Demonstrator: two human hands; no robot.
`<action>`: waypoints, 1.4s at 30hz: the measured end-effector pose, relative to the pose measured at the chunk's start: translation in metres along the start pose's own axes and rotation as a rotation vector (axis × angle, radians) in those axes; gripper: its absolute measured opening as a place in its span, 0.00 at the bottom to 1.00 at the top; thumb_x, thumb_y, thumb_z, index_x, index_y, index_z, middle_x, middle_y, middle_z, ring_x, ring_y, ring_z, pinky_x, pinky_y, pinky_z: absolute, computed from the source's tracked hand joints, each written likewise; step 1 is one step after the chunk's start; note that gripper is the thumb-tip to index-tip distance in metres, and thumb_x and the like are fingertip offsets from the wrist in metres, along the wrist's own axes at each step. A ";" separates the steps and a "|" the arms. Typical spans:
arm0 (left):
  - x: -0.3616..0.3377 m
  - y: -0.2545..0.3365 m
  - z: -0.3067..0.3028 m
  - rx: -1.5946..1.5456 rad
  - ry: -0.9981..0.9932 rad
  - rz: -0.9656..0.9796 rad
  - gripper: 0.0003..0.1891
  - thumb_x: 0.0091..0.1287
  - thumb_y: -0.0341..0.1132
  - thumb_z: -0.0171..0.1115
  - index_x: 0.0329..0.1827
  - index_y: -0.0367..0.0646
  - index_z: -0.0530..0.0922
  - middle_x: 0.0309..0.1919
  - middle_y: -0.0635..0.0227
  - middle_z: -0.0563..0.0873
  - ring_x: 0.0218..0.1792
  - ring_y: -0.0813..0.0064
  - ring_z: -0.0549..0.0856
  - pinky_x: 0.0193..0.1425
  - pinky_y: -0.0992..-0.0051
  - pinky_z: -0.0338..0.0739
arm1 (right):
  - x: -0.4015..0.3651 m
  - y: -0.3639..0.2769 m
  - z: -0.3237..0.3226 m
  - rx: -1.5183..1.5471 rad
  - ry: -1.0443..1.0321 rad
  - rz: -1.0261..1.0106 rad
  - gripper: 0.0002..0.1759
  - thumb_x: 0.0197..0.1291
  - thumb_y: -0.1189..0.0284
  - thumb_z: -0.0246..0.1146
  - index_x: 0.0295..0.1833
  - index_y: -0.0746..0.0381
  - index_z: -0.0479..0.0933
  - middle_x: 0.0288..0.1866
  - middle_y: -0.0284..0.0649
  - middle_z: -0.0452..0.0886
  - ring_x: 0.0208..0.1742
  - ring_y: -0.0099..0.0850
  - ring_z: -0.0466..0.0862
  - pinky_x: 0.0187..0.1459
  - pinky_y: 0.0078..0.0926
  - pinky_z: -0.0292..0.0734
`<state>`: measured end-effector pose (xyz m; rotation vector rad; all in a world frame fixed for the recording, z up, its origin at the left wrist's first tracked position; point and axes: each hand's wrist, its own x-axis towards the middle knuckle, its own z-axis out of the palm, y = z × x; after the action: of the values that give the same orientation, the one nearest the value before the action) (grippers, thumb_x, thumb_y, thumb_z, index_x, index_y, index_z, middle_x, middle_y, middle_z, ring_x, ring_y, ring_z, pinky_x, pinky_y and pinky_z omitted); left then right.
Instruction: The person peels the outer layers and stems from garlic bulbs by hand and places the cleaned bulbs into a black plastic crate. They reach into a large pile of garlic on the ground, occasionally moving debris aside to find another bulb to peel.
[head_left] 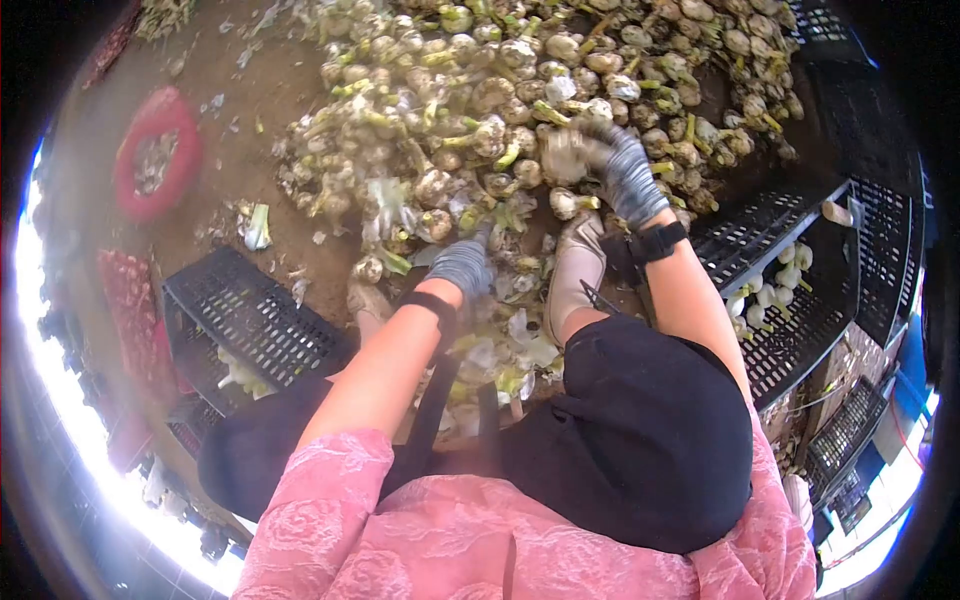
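Note:
A large heap of garlic bulbs (pixel 490 95) with short cut stems lies on the ground in front of me. My right hand (pixel 628 175), in a grey striped glove, reaches to the near side of the heap, its fingers smeared by motion. They close on a garlic bulb (pixel 565 157), which is blurred along with them. My left hand (pixel 462 266), gloved the same way, is low over the near edge of the heap among loose bulbs and peeled skins. Its fingers point forward and down, partly blurred; what they may hold is hidden.
Black slotted crates stand at my left (pixel 255 315) and right (pixel 770 235); trimmed white garlic (pixel 770 295) lies in the right one. A pink ring-shaped object (pixel 157 153) and red mesh netting (pixel 130 300) lie at the left. My shoes (pixel 577 270) rest between heap and crates.

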<state>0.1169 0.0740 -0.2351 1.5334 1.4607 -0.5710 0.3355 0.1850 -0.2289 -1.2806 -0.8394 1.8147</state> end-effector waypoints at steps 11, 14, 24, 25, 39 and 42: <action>-0.040 -0.024 0.045 0.274 -0.226 0.023 0.24 0.56 0.50 0.51 0.52 0.47 0.73 0.41 0.53 0.80 0.43 0.53 0.79 0.48 0.62 0.72 | -0.038 0.047 0.023 -1.651 -0.283 -0.181 0.16 0.52 0.66 0.57 0.46 0.59 0.72 0.38 0.49 0.78 0.42 0.43 0.79 0.41 0.38 0.74; -0.043 -0.066 0.091 0.190 -0.355 0.109 0.23 0.56 0.50 0.51 0.50 0.46 0.74 0.45 0.53 0.79 0.45 0.54 0.78 0.50 0.62 0.71 | -0.034 0.076 0.023 -1.491 -0.025 -0.130 0.13 0.55 0.66 0.51 0.43 0.61 0.70 0.36 0.48 0.79 0.37 0.44 0.80 0.37 0.39 0.74; -0.066 -0.020 -0.011 -0.037 0.393 0.155 0.14 0.53 0.43 0.61 0.42 0.53 0.80 0.36 0.51 0.81 0.39 0.59 0.80 0.47 0.66 0.73 | -0.049 0.062 0.018 -1.845 0.181 -0.268 0.15 0.53 0.71 0.52 0.47 0.58 0.73 0.50 0.47 0.71 0.53 0.45 0.71 0.52 0.49 0.64; -0.080 -0.003 -0.032 -0.135 0.322 0.060 0.16 0.50 0.43 0.65 0.40 0.45 0.80 0.37 0.52 0.81 0.39 0.59 0.80 0.48 0.67 0.72 | -0.050 0.061 0.017 -1.839 0.180 -0.257 0.15 0.52 0.72 0.54 0.48 0.59 0.72 0.50 0.47 0.71 0.53 0.45 0.71 0.53 0.49 0.64; -0.163 0.034 -0.134 -1.632 0.099 0.434 0.30 0.60 0.57 0.52 0.60 0.50 0.61 0.52 0.64 0.73 0.42 0.68 0.79 0.42 0.65 0.78 | -0.086 -0.177 0.115 -1.105 -0.034 -1.076 0.30 0.35 0.79 0.61 0.51 0.65 0.69 0.47 0.50 0.73 0.48 0.46 0.73 0.49 0.33 0.71; -0.209 0.067 -0.179 -1.799 -0.104 0.898 0.30 0.59 0.59 0.52 0.57 0.47 0.64 0.49 0.64 0.74 0.41 0.69 0.80 0.44 0.67 0.77 | -0.140 -0.243 0.162 -0.909 -0.406 -1.065 0.31 0.36 0.77 0.66 0.53 0.65 0.69 0.49 0.50 0.73 0.51 0.44 0.73 0.50 0.32 0.71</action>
<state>0.0953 0.1228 0.0425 0.4267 0.5040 0.9952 0.2609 0.1726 0.0861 -0.6135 -2.2004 0.7829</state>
